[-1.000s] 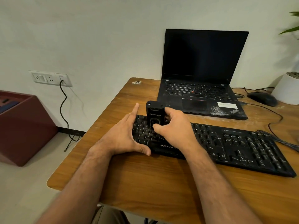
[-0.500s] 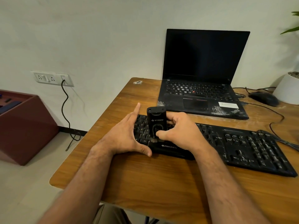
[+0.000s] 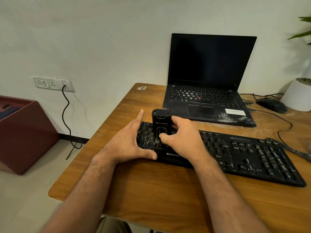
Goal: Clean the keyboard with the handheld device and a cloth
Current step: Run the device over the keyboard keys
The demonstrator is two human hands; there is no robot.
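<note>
A black keyboard (image 3: 244, 153) lies across the wooden table (image 3: 151, 190). My right hand (image 3: 181, 142) grips a black handheld device (image 3: 161, 122), held upright with its lower end on the keys at the keyboard's left part; the thumb lies on the device's front. My left hand (image 3: 127, 143) rests on the keyboard's left end, fingers straight and thumb along the front edge. No cloth is in view.
A black open laptop (image 3: 208, 91) stands behind the keyboard. A black mouse (image 3: 271, 105), cables and a white plant pot (image 3: 297, 96) are at the back right. A wall socket (image 3: 52, 84) with a cable and a maroon box (image 3: 23, 137) are left of the table.
The device in my right hand has slid slightly toward the keyboard's front edge. My left hand has stayed on the keyboard's left end.
</note>
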